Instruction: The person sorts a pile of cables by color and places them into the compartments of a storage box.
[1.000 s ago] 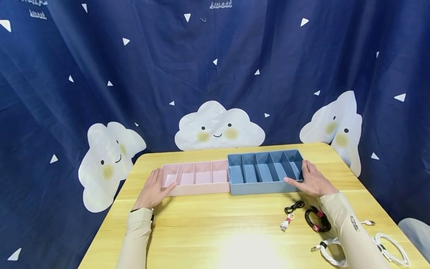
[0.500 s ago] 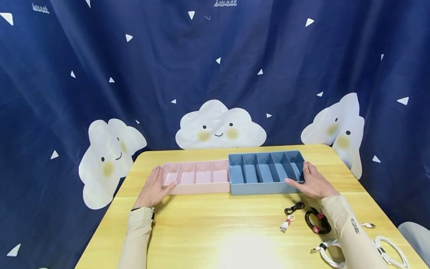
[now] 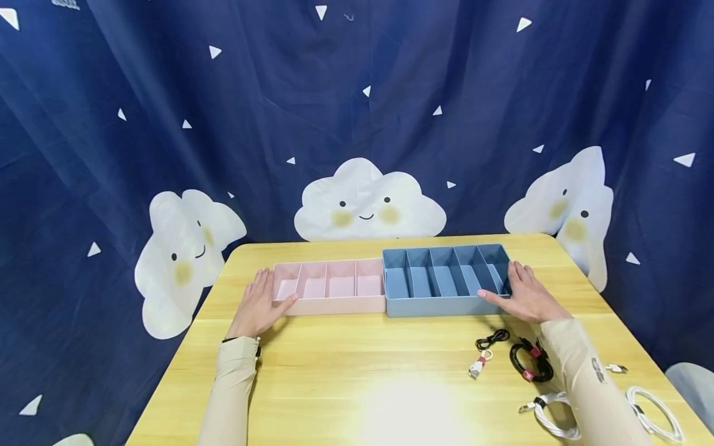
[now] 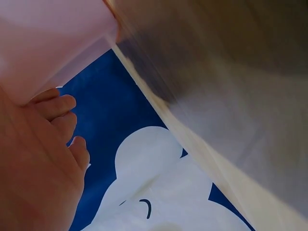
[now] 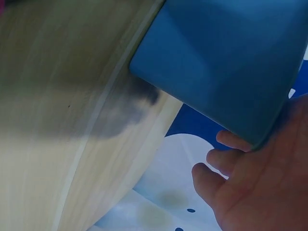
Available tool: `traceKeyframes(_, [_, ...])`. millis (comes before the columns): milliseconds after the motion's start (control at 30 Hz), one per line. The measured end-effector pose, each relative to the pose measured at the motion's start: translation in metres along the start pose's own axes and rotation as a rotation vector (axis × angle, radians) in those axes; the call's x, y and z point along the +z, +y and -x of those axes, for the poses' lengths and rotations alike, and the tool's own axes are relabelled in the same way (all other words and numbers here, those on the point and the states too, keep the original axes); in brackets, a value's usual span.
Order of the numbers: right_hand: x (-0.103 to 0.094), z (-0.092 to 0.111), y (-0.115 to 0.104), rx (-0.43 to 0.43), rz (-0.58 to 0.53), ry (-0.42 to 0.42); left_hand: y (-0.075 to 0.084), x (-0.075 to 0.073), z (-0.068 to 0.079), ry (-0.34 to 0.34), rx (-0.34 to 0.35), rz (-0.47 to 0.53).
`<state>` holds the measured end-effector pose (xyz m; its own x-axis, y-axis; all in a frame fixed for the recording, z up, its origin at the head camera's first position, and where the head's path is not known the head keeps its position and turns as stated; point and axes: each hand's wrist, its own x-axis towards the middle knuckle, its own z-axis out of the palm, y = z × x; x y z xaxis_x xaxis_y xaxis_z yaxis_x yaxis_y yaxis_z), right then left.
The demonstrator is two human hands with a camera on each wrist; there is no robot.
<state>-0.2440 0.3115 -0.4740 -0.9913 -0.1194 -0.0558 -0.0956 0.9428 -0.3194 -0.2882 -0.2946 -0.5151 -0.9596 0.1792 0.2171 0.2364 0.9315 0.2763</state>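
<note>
A pink divided storage box (image 3: 334, 305) lies end to end with a wider blue divided storage box (image 3: 440, 306) on the wooden table. My left hand (image 3: 258, 310) rests at the pink box's left end, fingers straight along the outside and thumb over the front rim. At the right end of the blue box, my right hand (image 3: 530, 299) lies likewise, its thumb on the front rim. The left wrist view has the pink box (image 4: 48, 43) beside the fingers; in the right wrist view, fingertips show past the blue box's (image 5: 211, 67) corner. The several compartments of both boxes hold nothing.
On the table (image 3: 312, 384), near my right forearm, lie a small black cable (image 3: 493, 339), a short white cable (image 3: 480, 364), a coiled black cable (image 3: 530, 362) and two white coiled cables (image 3: 552, 416), one partly behind the sleeve. A dark blue curtain (image 3: 268, 111) hangs behind.
The head view has shifted slightly, so everything sits a little higher and further right in it. Both hands and both boxes keep the same places on the table.
</note>
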Motion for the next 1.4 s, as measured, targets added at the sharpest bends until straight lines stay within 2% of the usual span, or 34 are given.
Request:
traceKeyframes(200, [-0.004, 0.002, 0.000, -0.004, -0.022, -0.006, 0.001, -0.001, -0.001, -0.016, -0.012, 0.005])
traceKeyframes(400, [-0.010, 0.007, 0.003, -0.035, -0.099, 0.020, 0.000, 0.000, -0.001, -0.030, -0.016, 0.010])
traceKeyframes(567, [-0.021, 0.013, 0.002, -0.076, -0.125, 0.070, -0.001, 0.002, 0.000, -0.035, -0.019, 0.009])
traceKeyframes(800, [-0.038, 0.031, -0.003, -0.076, -0.155, 0.092, -0.002, 0.003, -0.001, -0.032, -0.017, 0.011])
traceKeyframes(1133, [-0.047, 0.054, -0.002, -0.100, -0.083, 0.187, -0.002, 0.001, -0.002, -0.058, -0.024, 0.026])
traceKeyframes(1400, [-0.051, 0.071, 0.008, -0.130, -0.001, 0.257, -0.001, 0.002, -0.002, -0.061, -0.020, 0.028])
